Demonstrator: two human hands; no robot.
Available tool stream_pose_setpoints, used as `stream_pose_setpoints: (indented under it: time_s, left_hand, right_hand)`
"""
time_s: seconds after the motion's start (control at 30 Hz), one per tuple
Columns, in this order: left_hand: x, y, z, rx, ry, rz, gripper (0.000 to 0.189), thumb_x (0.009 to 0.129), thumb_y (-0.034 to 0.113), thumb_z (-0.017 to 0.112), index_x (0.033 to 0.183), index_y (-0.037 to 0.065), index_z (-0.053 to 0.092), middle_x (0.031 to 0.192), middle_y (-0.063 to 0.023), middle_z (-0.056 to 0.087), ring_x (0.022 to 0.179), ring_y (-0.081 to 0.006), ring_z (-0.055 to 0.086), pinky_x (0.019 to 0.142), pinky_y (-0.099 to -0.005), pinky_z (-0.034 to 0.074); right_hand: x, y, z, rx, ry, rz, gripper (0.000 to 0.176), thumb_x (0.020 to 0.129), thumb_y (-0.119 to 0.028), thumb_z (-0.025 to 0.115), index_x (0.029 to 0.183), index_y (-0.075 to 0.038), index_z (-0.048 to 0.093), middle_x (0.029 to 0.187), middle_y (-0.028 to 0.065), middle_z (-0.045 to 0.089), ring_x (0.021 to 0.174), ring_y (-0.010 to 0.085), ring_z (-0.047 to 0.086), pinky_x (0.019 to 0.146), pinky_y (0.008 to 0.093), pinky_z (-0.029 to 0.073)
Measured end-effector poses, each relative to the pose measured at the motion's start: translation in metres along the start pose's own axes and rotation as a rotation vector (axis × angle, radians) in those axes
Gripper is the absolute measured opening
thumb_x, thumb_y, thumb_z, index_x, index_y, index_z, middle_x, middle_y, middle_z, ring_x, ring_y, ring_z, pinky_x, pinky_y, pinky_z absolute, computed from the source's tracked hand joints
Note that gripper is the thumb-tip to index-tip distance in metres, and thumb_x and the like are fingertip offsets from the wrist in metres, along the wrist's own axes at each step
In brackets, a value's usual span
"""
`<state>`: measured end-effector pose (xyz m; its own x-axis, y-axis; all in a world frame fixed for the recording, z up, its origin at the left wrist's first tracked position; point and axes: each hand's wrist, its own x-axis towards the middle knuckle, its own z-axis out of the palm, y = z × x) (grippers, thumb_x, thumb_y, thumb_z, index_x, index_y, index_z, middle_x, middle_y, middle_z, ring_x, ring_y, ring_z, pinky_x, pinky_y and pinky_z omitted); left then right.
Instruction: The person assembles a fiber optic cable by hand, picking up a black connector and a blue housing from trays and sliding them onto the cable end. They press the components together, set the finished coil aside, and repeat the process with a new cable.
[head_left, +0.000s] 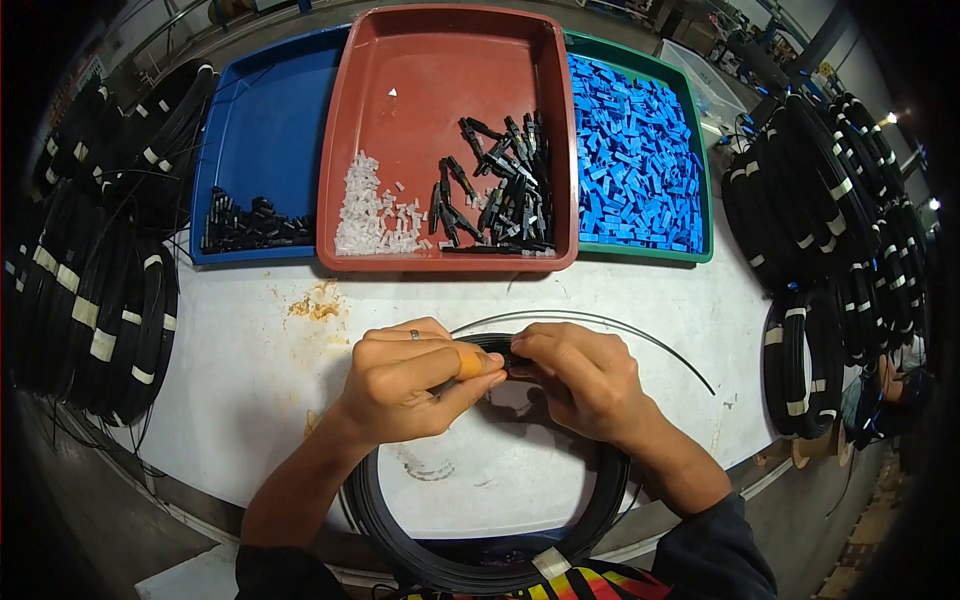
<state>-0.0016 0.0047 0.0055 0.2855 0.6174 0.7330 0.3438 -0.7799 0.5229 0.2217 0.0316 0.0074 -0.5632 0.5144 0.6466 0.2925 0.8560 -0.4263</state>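
A coil of black cable [385, 520] rests at the near edge of the table, bound with a pale tape band at the bottom. Over its far side, my left hand [415, 375] is closed in a pinch, with orange tape around one finger and a ring on another. Close beside it, my right hand [585, 375] is pinched too, fingertips almost meeting the left ones. A small dark piece shows between the fingertips, mostly covered, so I cannot make out its kind. One loose cable end [660, 347] arcs from behind the hands to the right.
A red tray [450, 70] holds clear small pieces and black connectors. Left of it, a blue tray [270, 110] contains black parts; to its right, a green tray [706, 170] holds blue clips [635, 150]. Cable coils [90, 300] stack at left, more coils [800, 200] at right.
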Motion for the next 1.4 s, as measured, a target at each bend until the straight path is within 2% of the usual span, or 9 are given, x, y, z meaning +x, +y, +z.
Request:
stream_pose_setpoints:
  time_s: [0.17, 0.3, 0.47, 0.57, 0.7, 0.83, 0.9, 1.03, 1.4]
  left_hand:
    - [0.001, 0.005, -0.004, -0.102, -0.058, -0.225, 0.013, 0.073, -0.001, 0.087, 0.076, 0.0, 0.075, 0.072, -0.0102, 0.075, 0.059, -0.0176, 0.07, 0.053, -0.0264, 0.053]
    - [-0.001, 0.001, -0.003, -0.181, -0.084, -0.227, 0.013, 0.073, -0.001, 0.087, 0.076, -0.002, 0.074, 0.073, -0.0106, 0.076, 0.059, -0.0178, 0.07, 0.056, -0.0268, 0.054]
    - [0.0, -0.001, 0.001, 0.012, -0.113, 0.125, 0.019, 0.07, -0.004, 0.087, 0.086, -0.002, 0.076, 0.078, -0.0145, 0.076, 0.066, -0.0229, 0.072, 0.063, -0.0312, 0.055]
    - [0.0, -0.001, 0.003, 0.141, -0.071, 0.239, 0.008, 0.076, -0.003, 0.08, 0.08, -0.004, 0.074, 0.084, -0.013, 0.075, 0.066, -0.0181, 0.069, 0.061, -0.0302, 0.054]
    - [0.005, 0.006, -0.001, 0.33, -0.107, 0.393, 0.009, 0.075, -0.002, 0.08, 0.081, -0.004, 0.074, 0.087, -0.0138, 0.075, 0.068, -0.0181, 0.069, 0.061, -0.0308, 0.053]
    - [0.001, 0.0, 0.001, 0.238, -0.049, 0.293, 0.009, 0.075, 0.0, 0.082, 0.08, -0.001, 0.075, 0.085, -0.0126, 0.076, 0.067, -0.0174, 0.069, 0.062, -0.0292, 0.053]
    - [0.001, -0.001, 0.002, 0.01, 0.007, 0.032, 0.014, 0.071, -0.001, 0.086, 0.08, 0.001, 0.075, 0.082, -0.0113, 0.077, 0.065, -0.0179, 0.069, 0.063, -0.028, 0.054]
    - [0.001, 0.001, 0.0, -0.104, -0.048, -0.107, 0.016, 0.072, -0.001, 0.087, 0.082, 0.001, 0.075, 0.08, -0.0108, 0.077, 0.066, -0.0197, 0.071, 0.065, -0.0282, 0.056]
    - [-0.002, 0.0, 0.005, -0.107, -0.069, -0.048, 0.016, 0.076, -0.005, 0.083, 0.075, 0.0, 0.068, 0.077, -0.0101, 0.075, 0.064, -0.0201, 0.069, 0.063, -0.0296, 0.055]
  right_hand:
    - [0.001, -0.003, -0.005, -0.105, -0.006, -0.103, 0.034, 0.068, 0.0, 0.071, 0.101, 0.006, 0.068, 0.096, 0.0155, 0.071, 0.069, 0.024, 0.07, 0.056, 0.0337, 0.058]
    - [0.002, -0.005, -0.007, -0.161, 0.007, -0.176, 0.033, 0.068, -0.003, 0.07, 0.099, 0.005, 0.069, 0.094, 0.0156, 0.071, 0.066, 0.022, 0.069, 0.052, 0.0317, 0.056]
    - [0.0, -0.003, -0.008, -0.059, -0.044, -0.099, 0.034, 0.064, 0.001, 0.069, 0.098, 0.002, 0.069, 0.092, 0.0126, 0.072, 0.065, 0.0223, 0.069, 0.052, 0.0335, 0.056]
    - [0.0, 0.001, -0.004, -0.01, -0.046, -0.038, 0.037, 0.061, 0.003, 0.069, 0.098, 0.0, 0.069, 0.09, 0.0113, 0.072, 0.066, 0.0252, 0.069, 0.054, 0.035, 0.056]
    - [-0.002, 0.004, -0.007, 0.084, -0.136, 0.062, 0.039, 0.062, 0.005, 0.069, 0.1, 0.0, 0.068, 0.088, 0.0112, 0.072, 0.069, 0.0276, 0.07, 0.057, 0.0353, 0.057]
    - [-0.001, 0.001, -0.003, 0.105, -0.088, 0.082, 0.037, 0.067, 0.007, 0.07, 0.103, -0.001, 0.068, 0.089, 0.011, 0.071, 0.073, 0.0273, 0.072, 0.058, 0.0345, 0.057]
    - [0.0, -0.001, -0.002, 0.078, -0.039, 0.052, 0.036, 0.068, 0.007, 0.071, 0.103, 0.0, 0.067, 0.092, 0.0116, 0.072, 0.074, 0.0274, 0.072, 0.058, 0.0347, 0.057]
    - [-0.001, -0.001, -0.003, -0.013, -0.006, -0.048, 0.041, 0.064, 0.006, 0.072, 0.104, 0.003, 0.068, 0.097, 0.0144, 0.071, 0.074, 0.0264, 0.071, 0.058, 0.0355, 0.056]
    - [0.002, -0.005, -0.007, -0.082, 0.026, -0.128, 0.031, 0.06, 0.003, 0.073, 0.091, 0.003, 0.068, 0.094, 0.013, 0.07, 0.064, 0.0215, 0.065, 0.053, 0.032, 0.052]
